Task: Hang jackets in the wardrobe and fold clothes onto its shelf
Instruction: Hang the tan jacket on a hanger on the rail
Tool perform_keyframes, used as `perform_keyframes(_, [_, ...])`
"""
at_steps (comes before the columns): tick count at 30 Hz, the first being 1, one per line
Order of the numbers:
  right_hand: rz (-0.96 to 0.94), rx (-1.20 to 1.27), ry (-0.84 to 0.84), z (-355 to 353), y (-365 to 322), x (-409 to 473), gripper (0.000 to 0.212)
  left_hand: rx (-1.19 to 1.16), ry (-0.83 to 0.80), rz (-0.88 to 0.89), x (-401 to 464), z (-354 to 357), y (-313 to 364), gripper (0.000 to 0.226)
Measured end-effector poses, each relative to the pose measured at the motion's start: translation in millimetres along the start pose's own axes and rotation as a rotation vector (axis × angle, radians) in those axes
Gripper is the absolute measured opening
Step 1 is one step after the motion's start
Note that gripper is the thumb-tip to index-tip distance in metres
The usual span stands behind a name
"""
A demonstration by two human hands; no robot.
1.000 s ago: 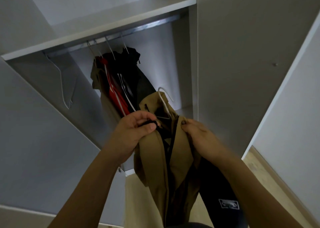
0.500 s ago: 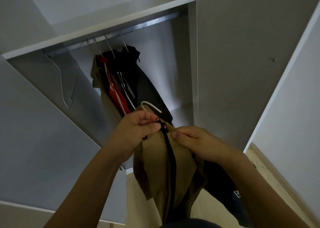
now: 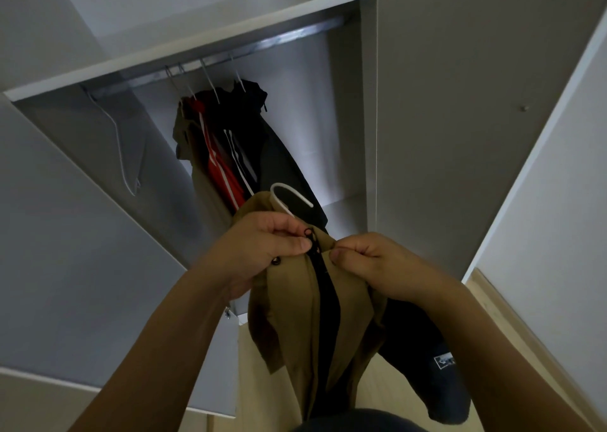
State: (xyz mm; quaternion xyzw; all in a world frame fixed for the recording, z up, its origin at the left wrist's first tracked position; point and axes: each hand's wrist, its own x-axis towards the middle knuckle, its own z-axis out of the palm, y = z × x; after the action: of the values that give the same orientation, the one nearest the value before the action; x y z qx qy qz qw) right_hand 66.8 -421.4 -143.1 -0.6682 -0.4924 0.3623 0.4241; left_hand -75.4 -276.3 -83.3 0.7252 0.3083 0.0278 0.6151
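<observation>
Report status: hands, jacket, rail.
Both hands, left and right, pinch tan jacket at zip top. Hanger hook free, below rail. Path clear.

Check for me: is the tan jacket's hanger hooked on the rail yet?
No: the white hanger hook of the tan jacket hangs free below the rail, while both hands grip the jacket at its zipper.
</observation>
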Motion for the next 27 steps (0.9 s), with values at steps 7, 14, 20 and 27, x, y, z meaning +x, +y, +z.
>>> perform_keyframes(7, [0.006, 0.014, 0.002, 0.0, -4.8, -0.8, 0.033, 0.135, -0.001, 0.047, -0.8, -0.7, 3.6, 0.011])
perform_keyframes(14, [0.01, 0.03, -0.005, -2.7, -9.2, -3.5, 0.033, 0.154, 0.029, 0.038, 3.3, -2.8, 5.1, 0.01])
perform_keyframes(20, [0.007, 0.056, -0.013, -3.6, -7.1, -2.7, 0.032, 0.186, 0.034, 0.037, 5.8, 2.0, 7.4, 0.009])
perform_keyframes(27, [0.003, 0.076, -0.021, -5.9, -7.0, -0.8, 0.033, 0.195, 0.05, 0.004, 7.9, -1.2, 9.9, 0.009])
